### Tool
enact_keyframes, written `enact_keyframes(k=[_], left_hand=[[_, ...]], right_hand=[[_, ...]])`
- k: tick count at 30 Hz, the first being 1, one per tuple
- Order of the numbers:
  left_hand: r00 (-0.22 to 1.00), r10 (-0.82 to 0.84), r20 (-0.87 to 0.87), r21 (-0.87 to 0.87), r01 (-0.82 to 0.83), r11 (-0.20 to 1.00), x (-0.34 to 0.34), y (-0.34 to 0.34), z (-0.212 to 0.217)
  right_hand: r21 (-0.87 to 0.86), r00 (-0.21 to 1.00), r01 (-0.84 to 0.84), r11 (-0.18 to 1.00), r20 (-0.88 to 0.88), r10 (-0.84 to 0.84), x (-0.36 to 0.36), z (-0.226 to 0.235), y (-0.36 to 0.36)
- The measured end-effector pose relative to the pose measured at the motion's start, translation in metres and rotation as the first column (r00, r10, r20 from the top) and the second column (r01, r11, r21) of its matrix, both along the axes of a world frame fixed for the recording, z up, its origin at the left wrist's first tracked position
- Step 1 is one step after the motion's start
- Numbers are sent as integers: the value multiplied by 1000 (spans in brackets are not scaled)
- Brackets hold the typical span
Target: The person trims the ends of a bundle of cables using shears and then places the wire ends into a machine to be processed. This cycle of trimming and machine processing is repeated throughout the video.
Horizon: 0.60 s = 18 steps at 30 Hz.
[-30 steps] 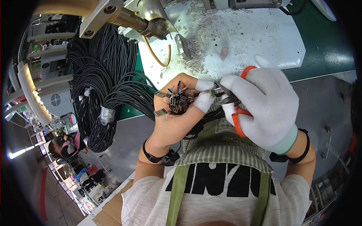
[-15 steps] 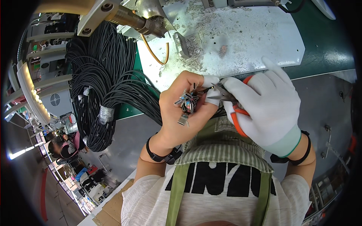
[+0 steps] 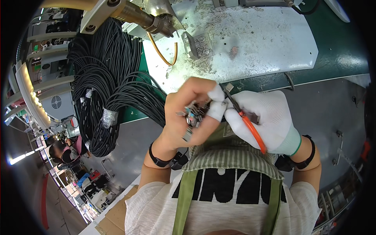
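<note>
My left hand (image 3: 174, 111), bare but for white coverings on the thumb and fingertip, is closed around a bunch of cable ends (image 3: 194, 116). Small metal connectors and stripped wires stick out of that fist, blurred by motion. My right hand (image 3: 274, 117), in a white glove with a green cuff, grips orange-handled cutters (image 3: 252, 131). Their dark jaws point up and left, right beside my left fingertips. A small metallic piece (image 3: 229, 86) shows next to the jaw tips; whether it is pinched there cannot be made out.
Thick coils of black cable (image 3: 107, 86) hang over the table's left side, tied with clear wrap. A machine head (image 3: 156, 24) with a brown tube (image 3: 168, 62) overhangs a white metal plate (image 3: 266, 43) strewn with small scraps. At far left, a person sits.
The cutters have turned in my right hand, handles now drawn together and jaws pointing further up. My raised gloved finger has folded in. The left hand has shifted slightly, still holding the bunch.
</note>
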<state>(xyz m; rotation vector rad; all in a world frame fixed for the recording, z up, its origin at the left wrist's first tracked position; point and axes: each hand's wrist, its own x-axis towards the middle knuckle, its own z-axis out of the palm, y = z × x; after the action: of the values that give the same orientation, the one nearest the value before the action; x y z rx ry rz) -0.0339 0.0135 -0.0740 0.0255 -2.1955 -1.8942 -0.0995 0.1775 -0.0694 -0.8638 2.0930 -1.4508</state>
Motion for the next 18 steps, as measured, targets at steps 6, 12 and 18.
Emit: enact_keyframes(k=[6,12,18], left_hand=[[987,59,150,191,-87,978,-5,-2,1],[954,62,293,143,-108,984,-4,-7,2],[876,-231,424,684,-142,716,-3,-30,-4]], right_hand=[[-53,974,57,997,-216,-67,-2,-9,-10],[93,979,3,996,-201,16,-9,-6,-7],[-145,813,-125,982,552,185,-6,-18,-13]])
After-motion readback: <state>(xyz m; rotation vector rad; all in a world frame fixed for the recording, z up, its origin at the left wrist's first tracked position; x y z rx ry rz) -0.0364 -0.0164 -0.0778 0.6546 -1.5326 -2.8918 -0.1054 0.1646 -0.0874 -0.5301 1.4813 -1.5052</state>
